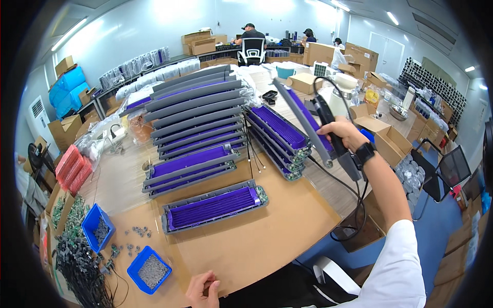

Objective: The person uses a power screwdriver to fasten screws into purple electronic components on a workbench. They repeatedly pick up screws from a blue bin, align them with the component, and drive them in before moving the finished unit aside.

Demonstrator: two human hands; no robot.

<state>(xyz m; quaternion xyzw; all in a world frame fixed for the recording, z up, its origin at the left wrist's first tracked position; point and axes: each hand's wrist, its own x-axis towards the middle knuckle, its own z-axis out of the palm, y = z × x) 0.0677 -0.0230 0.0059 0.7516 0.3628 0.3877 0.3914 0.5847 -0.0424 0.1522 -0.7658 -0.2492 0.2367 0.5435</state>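
Raised at the right, my right hand [345, 134] is closed around a black electric screwdriver [327, 115] with a trailing cord. The same hand also grips a long grey-and-purple shell [306, 120], held tilted alongside the screwdriver. My left hand [203, 290] rests at the table's near edge with fingers curled; whether anything small is inside them is hidden. In front of me lies a grey housing with a ribbed purple inside [215, 208] and a green circuit board at its right end. A blue bin of small screws [153, 272] sits left of my left hand.
Stacked grey-and-purple shells [195, 110] and more housings [277, 128] stand behind. Another blue bin [97, 228], loose small parts [139, 232] and a bundle of black cables [79, 267] lie left. Cartons [393, 138] and a chair [444, 172] are right. People sit far back.
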